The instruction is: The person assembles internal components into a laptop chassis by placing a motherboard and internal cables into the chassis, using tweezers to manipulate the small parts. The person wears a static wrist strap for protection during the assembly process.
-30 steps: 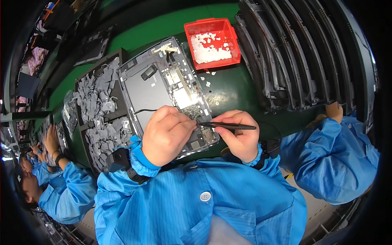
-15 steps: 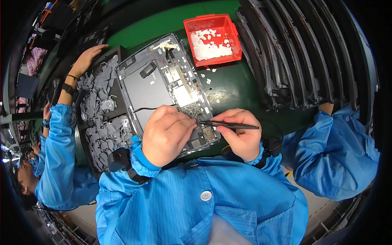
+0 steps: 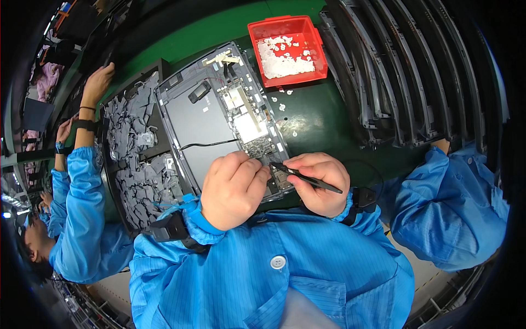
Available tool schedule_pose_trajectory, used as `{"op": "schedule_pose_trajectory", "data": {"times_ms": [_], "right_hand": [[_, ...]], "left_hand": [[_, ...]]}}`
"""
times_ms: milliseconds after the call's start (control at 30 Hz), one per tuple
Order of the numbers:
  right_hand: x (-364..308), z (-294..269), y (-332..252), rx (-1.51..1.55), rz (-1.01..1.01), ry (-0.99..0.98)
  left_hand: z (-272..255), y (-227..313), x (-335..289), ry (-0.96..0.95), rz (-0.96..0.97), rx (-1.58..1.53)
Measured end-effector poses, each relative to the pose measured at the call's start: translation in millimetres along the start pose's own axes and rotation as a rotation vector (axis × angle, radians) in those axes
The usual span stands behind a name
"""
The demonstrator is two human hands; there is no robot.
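Across a slim dark-grey laptop chassis [image 3: 211, 123] runs a circuit board [image 3: 258, 147] with shiny metal shields; a black cable [image 3: 211, 145] crosses its inside. My right hand [image 3: 327, 181] grips black tweezers [image 3: 318, 183], slanted with their tips toward the board's near end. Close to those tips, my left hand [image 3: 233, 189] is closed over the near part of the chassis, thumb and fingers pressed together. Whatever lies between its fingertips is hidden. A small black part [image 3: 199, 92] sits on the chassis's far side.
A red bin [image 3: 320, 60] of small white pieces stands behind, with a few pieces on the green table [image 3: 307, 109]. At left is a dark divided tray [image 3: 160, 112] of grey scraps. Curved black panels [image 3: 378, 71] stack at right. Co-workers in blue sleeves [image 3: 85, 192] flank me.
My left hand has shifted right and slightly nearer to me, baring more of the cable. The tweezers slant more steeply. The co-worker's hand at left has moved away from the tray.
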State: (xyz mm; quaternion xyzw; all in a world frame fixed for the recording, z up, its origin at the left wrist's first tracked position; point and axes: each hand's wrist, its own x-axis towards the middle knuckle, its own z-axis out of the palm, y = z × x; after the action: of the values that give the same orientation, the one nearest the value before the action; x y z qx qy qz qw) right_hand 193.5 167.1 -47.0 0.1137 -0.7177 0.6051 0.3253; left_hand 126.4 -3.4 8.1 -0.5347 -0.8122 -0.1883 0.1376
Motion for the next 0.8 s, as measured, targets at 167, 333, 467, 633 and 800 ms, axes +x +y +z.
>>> {"op": "schedule_pose_trajectory", "data": {"times_ms": [167, 333, 467, 633, 800], "right_hand": [[-3, -2, 4, 0.048, -0.005, -0.039], [2, -2, 2, -0.016, -0.107, -0.061], [4, -3, 1, -0.046, -0.123, -0.1], [7, -5, 2, -0.015, -0.133, -0.135], [-6, -5, 8, 0.09, -0.061, -0.032]], "left_hand": [[-2, 8, 1, -0.09, 0.072, 0.143], [-1, 6, -1, -0.118, 0.14, 0.207], [4, -2, -3, -0.037, 0.089, 0.096], [3, -2, 0, -0.012, 0.032, 0.035], [2, -1, 2, -0.073, 0.14, 0.169]]}}
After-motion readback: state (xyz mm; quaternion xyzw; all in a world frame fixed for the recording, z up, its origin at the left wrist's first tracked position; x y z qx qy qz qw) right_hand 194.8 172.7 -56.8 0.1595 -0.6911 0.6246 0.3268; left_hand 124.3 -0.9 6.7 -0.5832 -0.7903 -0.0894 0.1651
